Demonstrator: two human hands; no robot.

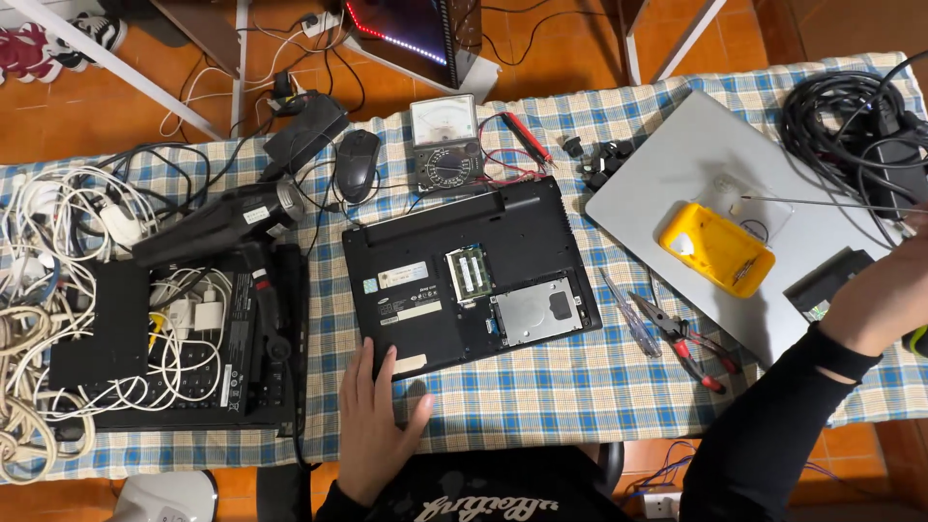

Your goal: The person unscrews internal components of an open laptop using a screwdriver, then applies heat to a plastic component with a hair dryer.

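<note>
Fingers (372,372) of the left hand (372,435) are spread flat, touching the laptop's (469,275) front edge. The laptop's long axis is laid left-right, slightly tilted. The right hand's (884,295) fingers are hidden.

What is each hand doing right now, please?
Left hand: open, flat on the black laptop corner, holding nothing.
Right hand: mostly out of frame; grip cannot be told.
</note>
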